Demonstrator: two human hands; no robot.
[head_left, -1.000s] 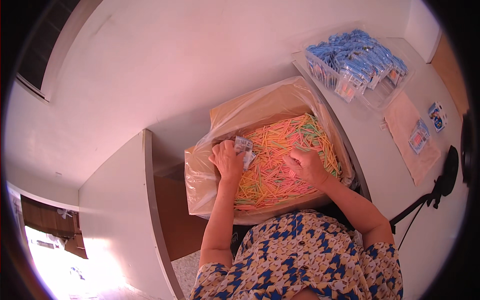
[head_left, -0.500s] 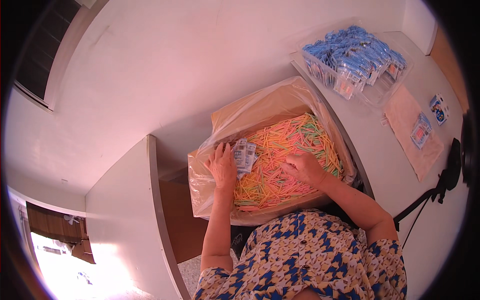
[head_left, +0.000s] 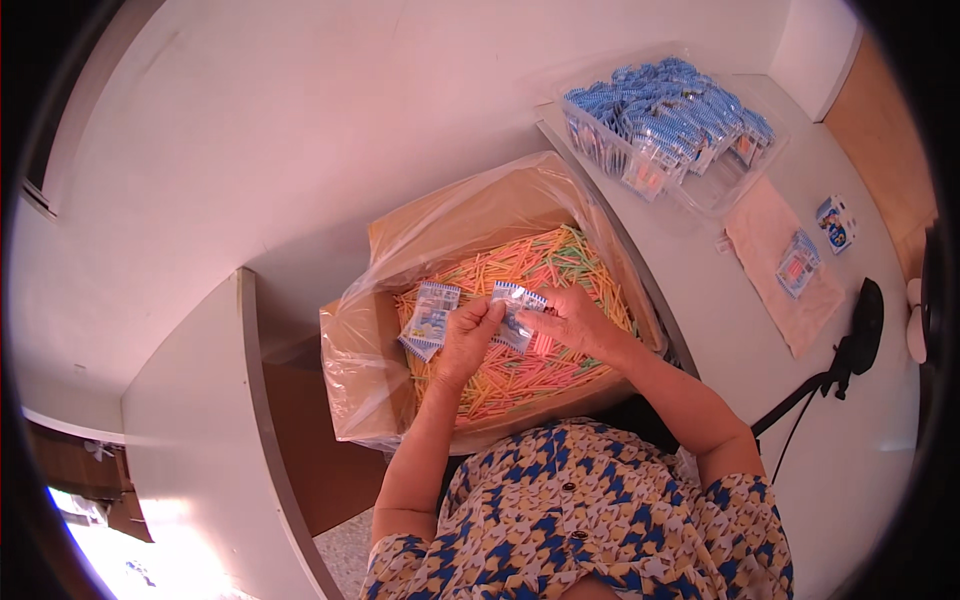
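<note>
Head view: left hand (head_left: 466,342) is pinching the clear, blue-striped packet (head_left: 511,304) at its left side, thumb on top; right hand (head_left: 580,324) is pinching its right side. Can't tell whether the right palm is holding anything else. Packet is sitting above the pastel sticks (head_left: 500,385) in the box (head_left: 490,218), with spare packets (head_left: 431,315) lying left. Film is looking light, floppy and probably slippery, so edges or corners should be the best hold. Sticks are looking thin, likely brittle; squeezing lightly seems wise.
</note>
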